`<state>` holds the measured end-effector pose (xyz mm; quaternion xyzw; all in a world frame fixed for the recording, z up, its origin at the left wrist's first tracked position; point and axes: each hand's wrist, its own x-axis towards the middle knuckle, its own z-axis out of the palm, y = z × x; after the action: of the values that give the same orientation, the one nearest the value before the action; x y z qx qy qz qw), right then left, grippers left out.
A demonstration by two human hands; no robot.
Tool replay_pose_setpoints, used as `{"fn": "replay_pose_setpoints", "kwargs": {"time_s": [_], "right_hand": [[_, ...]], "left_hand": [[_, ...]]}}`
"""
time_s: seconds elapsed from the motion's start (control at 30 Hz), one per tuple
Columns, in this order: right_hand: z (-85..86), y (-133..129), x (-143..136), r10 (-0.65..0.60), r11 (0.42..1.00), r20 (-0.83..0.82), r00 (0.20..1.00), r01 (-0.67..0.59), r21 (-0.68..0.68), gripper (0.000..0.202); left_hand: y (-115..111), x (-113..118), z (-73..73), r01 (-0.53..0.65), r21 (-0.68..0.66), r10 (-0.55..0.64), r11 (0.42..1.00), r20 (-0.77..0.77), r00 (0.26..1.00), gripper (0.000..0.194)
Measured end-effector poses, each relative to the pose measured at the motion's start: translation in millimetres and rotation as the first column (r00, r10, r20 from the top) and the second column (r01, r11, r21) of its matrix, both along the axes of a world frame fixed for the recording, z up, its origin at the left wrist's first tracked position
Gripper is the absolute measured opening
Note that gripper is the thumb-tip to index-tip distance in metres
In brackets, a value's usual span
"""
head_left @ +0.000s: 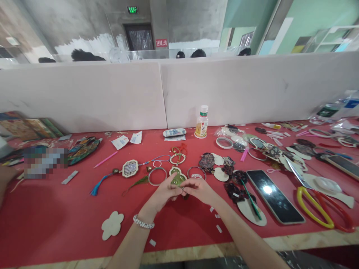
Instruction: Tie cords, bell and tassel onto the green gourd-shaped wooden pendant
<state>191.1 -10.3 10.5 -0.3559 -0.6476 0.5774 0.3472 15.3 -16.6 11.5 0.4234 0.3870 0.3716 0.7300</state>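
Note:
Both my hands meet over the red table near its middle. My left hand (167, 191) has its thumb and fingertips pinched together, a beaded bracelet on its wrist. Opposite it, my right hand (199, 189) is closed in a pinch, its fingertips touching those of the left. What lies between the fingertips is too small to make out. Just beyond the fingers is a green gourd-shaped ornament (175, 173) with a pale rim, partly covered by my hands. A ring with red cord (177, 158) lies above it. Bangles (157, 176) rest on either side.
On the red table (70, 224), a smartphone (275, 196) and scissors (315, 201) lie right. A small bottle (201, 123) stands near the white partition (112, 97). A flower-shaped piece (112, 225) and tasselled pendant (130, 169) lie left. Part of another person's arm (7, 177) shows at far left.

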Motion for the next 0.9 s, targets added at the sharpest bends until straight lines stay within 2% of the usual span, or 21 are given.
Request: {"fn": "replay_pose_setpoints", "kwargs": {"time_s": [0.27, 0.57, 0.9], "right_hand": [[-1.0, 0.1, -0.3, 0.057, 0.995, -0.101, 0.993, -0.064, -0.070, 0.016], [-7.6, 2.2, -1.5, 0.051, 0.991, -0.109, 0.993, -0.063, -0.115, 0.020], [-9.5, 1.5, -4.0, 0.042, 0.990, -0.106, 0.994, -0.055, -0.129, 0.019]], "left_hand": [[-2.3, -0.6, 2.8, 0.034, -0.115, -0.028, 0.993, 0.050, 0.998, 0.080], [-2.0, -4.8, 0.3, 0.127, -0.134, -0.113, 0.983, 0.106, 0.988, 0.029], [-2.1, -4.1, 3.7, 0.161, -0.145, -0.142, 0.976, 0.132, 0.981, 0.034]]}}
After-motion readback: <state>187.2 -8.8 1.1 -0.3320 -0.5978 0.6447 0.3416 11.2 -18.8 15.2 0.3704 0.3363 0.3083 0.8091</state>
